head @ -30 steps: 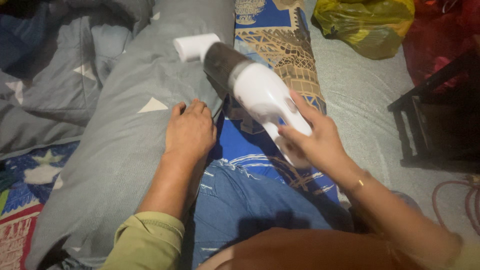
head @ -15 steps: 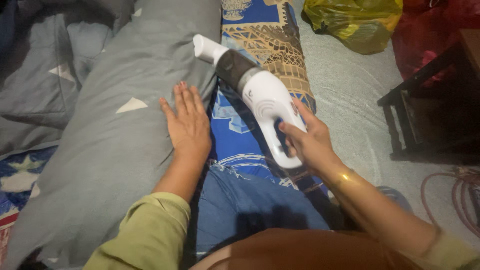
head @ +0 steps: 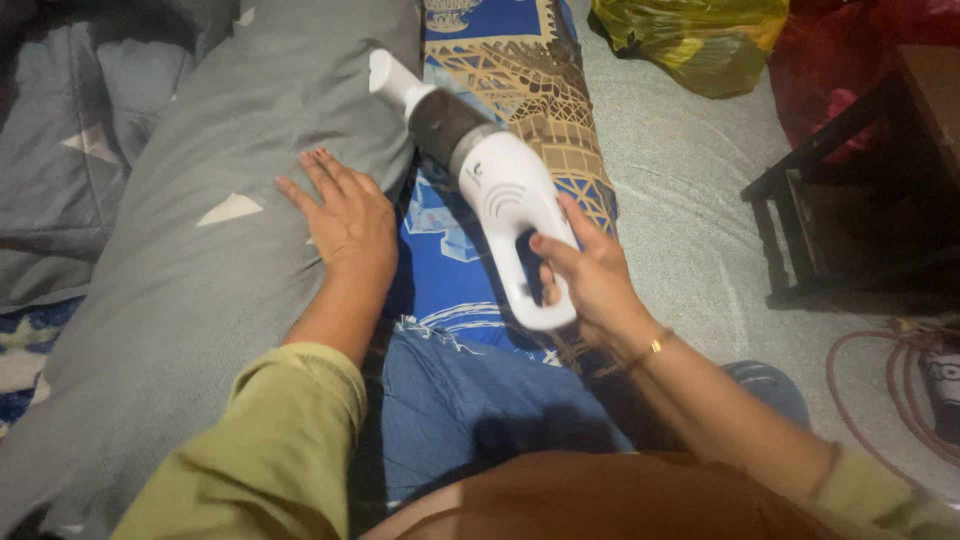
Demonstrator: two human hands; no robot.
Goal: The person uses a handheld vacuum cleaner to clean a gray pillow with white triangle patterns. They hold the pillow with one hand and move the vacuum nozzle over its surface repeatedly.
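White plastic handheld vacuum [head: 490, 180] is being gripped by its handle in the closed right hand [head: 590, 280], nozzle pointing toward 11 o'clock and touching the grey pillow [head: 200, 270], while the left hand [head: 345, 220] is lying open on it.

Right of my grip the floor is covered by a pale grey sheet [head: 690, 210], lightly creased and dimly lit. Beyond it, up and to the right, a yellow-green plastic bag [head: 700, 35] lies slumped, with red fabric [head: 840, 60] just beside it. Further right stands a dark wooden stool [head: 850, 220], its legs on the sheet. Low at the far right, a pinkish hose [head: 880, 400] coils on the floor.
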